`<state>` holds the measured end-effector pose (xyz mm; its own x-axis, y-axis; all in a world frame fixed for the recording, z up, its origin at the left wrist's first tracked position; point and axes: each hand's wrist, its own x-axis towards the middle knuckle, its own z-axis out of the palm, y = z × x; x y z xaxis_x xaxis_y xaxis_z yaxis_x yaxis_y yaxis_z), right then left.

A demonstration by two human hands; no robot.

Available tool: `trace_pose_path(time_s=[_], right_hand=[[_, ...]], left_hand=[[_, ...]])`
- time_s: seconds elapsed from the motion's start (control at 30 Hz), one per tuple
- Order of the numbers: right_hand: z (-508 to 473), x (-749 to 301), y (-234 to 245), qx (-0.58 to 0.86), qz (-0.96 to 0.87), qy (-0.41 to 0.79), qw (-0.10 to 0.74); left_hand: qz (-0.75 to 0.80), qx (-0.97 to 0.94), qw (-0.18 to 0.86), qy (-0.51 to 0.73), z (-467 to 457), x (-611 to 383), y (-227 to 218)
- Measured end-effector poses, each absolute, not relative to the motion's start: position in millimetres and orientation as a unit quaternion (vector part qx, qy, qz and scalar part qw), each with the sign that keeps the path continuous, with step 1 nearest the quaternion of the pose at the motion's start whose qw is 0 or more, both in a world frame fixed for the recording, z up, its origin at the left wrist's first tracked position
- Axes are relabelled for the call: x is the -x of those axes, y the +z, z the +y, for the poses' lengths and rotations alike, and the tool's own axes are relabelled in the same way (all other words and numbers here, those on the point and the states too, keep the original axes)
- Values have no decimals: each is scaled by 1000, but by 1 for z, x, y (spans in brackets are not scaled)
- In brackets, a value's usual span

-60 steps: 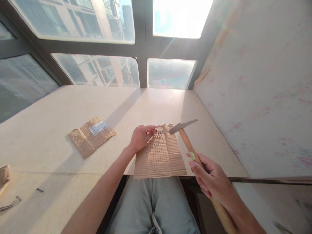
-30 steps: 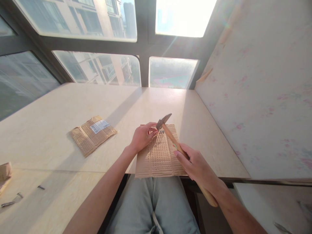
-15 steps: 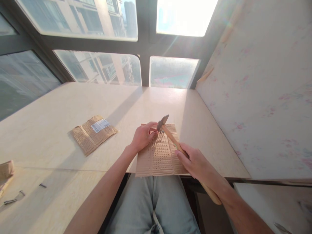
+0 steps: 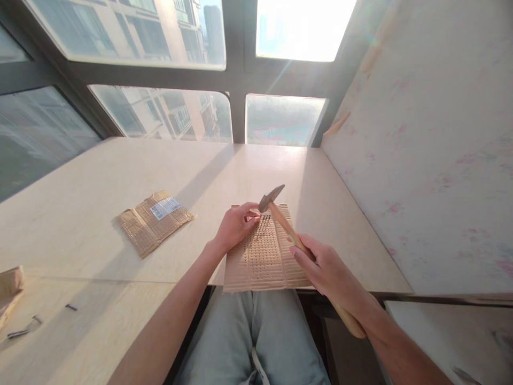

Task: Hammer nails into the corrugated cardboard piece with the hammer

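A sheet of brown cardboard (image 4: 262, 256) full of rows of small holes lies at the table's near edge, with a few nails standing at its far end. My left hand (image 4: 234, 224) rests on its far left part, fingers pinched on a nail. My right hand (image 4: 326, 270) is wrapped round the wooden handle of a hammer (image 4: 280, 214). The hammer's metal head hangs just above the nail by my left fingertips.
A second, folded piece of cardboard with a white label (image 4: 154, 220) lies to the left on the pale wooden table (image 4: 120, 176). Loose nails (image 4: 24, 326) lie at the near left beside a brown scrap (image 4: 8, 286). A wall panel (image 4: 420, 133) stands close on the right.
The hammer swung in from the right to the nail at my left fingertips, dipped onto it, and its head is now slightly raised again. My left hand stayed put.
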<state>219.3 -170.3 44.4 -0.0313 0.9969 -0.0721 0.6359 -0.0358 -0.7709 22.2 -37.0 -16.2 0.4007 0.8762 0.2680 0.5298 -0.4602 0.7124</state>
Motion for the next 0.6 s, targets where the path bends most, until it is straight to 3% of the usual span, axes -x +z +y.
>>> trace_pose_path(time_s=[0.27,0.6], right_hand=[[-168,-221,42,637,-667,307,235],[-171,-222,38,636,-658,315,253]], left_hand=[[445,-794,269,316,-35,-22,-19],[444,-789,283,316,-37,-22,-13]])
